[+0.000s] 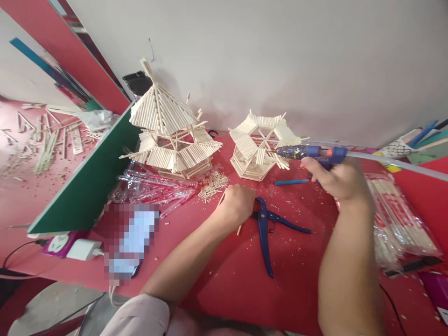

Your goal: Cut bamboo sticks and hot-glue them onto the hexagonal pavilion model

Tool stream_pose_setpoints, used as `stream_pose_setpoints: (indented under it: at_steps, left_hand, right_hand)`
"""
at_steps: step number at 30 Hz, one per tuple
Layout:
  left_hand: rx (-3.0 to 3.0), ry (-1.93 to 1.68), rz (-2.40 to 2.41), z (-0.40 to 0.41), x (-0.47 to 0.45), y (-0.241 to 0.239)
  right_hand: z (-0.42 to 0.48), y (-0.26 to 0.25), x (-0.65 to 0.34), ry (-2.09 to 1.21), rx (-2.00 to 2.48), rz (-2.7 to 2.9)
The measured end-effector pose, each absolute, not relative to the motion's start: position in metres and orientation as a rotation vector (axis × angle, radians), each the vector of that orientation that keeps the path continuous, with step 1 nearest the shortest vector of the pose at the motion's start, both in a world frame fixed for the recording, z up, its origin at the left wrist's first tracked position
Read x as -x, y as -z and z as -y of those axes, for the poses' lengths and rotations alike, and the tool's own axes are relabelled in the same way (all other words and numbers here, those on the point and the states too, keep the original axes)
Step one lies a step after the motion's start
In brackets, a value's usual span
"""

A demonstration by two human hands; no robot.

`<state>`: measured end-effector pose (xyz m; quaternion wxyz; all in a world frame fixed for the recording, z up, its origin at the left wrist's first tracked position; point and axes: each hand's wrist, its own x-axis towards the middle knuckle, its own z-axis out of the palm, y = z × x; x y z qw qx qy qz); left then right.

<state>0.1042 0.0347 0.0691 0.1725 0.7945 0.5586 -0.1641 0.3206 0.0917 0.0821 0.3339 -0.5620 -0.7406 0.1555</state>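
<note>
Short wooden stick [239, 229] lies nearest in the work, held in the left hand [237, 203], whose grip is clenched around it low over the red tabletop [224, 280], one end poking out below the fist and the other above it. Just beside that hand the blue cutters [265, 242] lie flat with handles spread, among sawdust and offcuts. A little further out the right hand [338, 179] has its grip wrapped round the handle of the glue gun [311, 152], held level with the nozzle at the near edge of the small stick model [257, 149]; whether it touches I cannot tell. By my reading the step in hand is gluing a spot on that model while the stick waits. The next move would call for lifting the stick over the cutters to that spot and lining it up with its neighbours as the gun tips aside, so the hands do not crowd. A blue pen [292, 182] lies between hands and model, and a heap of cut stick ends [213, 183] sits to its left. Bagged sticks [402, 224] lie at the right under the gun's trailing glue rod. Further left are crumpled clear wrappers [154, 186], a green board [87, 186] on edge, and behind them the taller stick model [171, 135] against the pale wall [280, 56]
</note>
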Motion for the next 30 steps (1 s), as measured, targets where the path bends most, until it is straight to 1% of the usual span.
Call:
stream_pose_setpoints:
  at_steps: [3,10,20,30]
  left_hand:
    - [-2.217,0.531,-1.564,-0.036,-0.106,-0.072]
    - [-2.210,0.550,-1.531,-0.037,-0.105,-0.071]
    - [-2.219,0.468,-1.488,-0.035,-0.101,-0.077]
    - [-2.366,0.442,-1.352,-0.039,-0.095,-0.051]
  right_hand:
    - [-0.093,-0.080,-0.322,-0.404,1.463,1.935]
    - [-0.092,-0.083,-0.316,-0.412,1.410,1.961]
    - [-0.092,-0.081,-0.320,-0.392,1.461,1.960]
    - [-0.091,-0.083,-0.321,-0.397,1.467,1.961]
